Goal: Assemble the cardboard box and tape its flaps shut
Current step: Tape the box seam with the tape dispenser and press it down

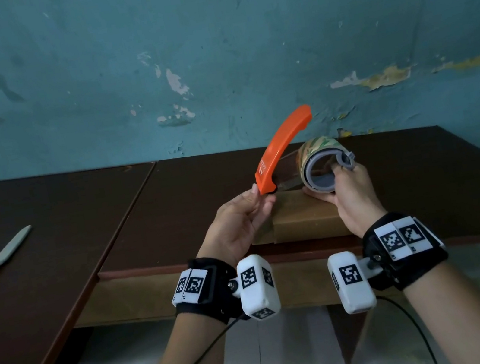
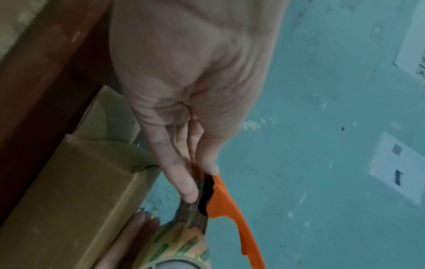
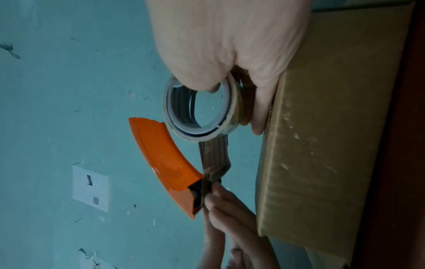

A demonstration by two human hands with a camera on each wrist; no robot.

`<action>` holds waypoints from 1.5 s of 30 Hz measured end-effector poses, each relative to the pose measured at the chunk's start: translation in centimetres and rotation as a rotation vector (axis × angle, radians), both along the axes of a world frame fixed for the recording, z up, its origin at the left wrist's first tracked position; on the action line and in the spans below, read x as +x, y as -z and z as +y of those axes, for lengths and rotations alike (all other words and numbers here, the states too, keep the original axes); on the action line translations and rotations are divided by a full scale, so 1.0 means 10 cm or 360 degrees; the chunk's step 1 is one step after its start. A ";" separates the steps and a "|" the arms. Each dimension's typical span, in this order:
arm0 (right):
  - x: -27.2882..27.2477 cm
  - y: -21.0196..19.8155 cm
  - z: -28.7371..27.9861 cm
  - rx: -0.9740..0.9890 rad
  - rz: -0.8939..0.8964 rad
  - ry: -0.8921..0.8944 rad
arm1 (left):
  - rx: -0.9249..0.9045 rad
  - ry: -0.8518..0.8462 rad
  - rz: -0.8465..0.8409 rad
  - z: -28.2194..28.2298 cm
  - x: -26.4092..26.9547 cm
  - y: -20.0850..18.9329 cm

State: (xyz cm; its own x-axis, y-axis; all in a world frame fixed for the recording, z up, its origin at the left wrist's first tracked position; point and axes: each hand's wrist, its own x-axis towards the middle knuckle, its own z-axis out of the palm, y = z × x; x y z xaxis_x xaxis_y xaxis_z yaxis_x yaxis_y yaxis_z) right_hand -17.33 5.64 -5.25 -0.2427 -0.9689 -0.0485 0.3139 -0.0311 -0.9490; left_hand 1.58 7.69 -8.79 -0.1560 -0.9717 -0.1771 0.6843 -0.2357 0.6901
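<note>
Both hands are engaged at frame centre: we note the left hand (image 1: 236,223) pinching the tape strip (image 3: 215,158) at the orange cutter (image 1: 281,149), the right hand (image 1: 353,194) gripping the tape roll (image 1: 320,165). Directly below sits the cardboard box (image 1: 305,218). We judge the slack strip may fold onto itself before reaching the flaps.

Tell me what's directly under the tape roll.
The closed cardboard box lies under the tape roll, which the right hand grips above the box top. Whether the roll touches the box is hidden by the fingers. The box stands on the dark table.
</note>
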 end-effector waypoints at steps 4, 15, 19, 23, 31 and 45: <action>0.00 0.02 -0.02 0.0015 0.0012 0.0007 | 0.0056 0.0041 0.0040 0.01 0.04 -0.04; -0.07 0.15 0.00 -0.0074 0.0369 -0.0100 | 0.0202 -0.0137 -0.0246 0.02 -0.02 -0.03; -0.06 0.17 -0.01 -0.0093 0.0437 0.0006 | 0.0229 -0.0315 -0.0700 0.03 -0.03 -0.02; -0.06 0.18 -0.02 -0.0064 0.0427 0.0013 | 0.0274 -0.0341 -0.0870 0.06 0.02 -0.03; -0.03 0.19 -0.05 -0.0024 0.0280 0.0089 | 0.0256 -0.0451 -0.1060 0.07 -0.05 -0.02; 0.02 0.22 -0.03 -0.0071 0.0226 0.0287 | 0.0248 -0.0608 -0.1179 0.07 -0.23 -0.02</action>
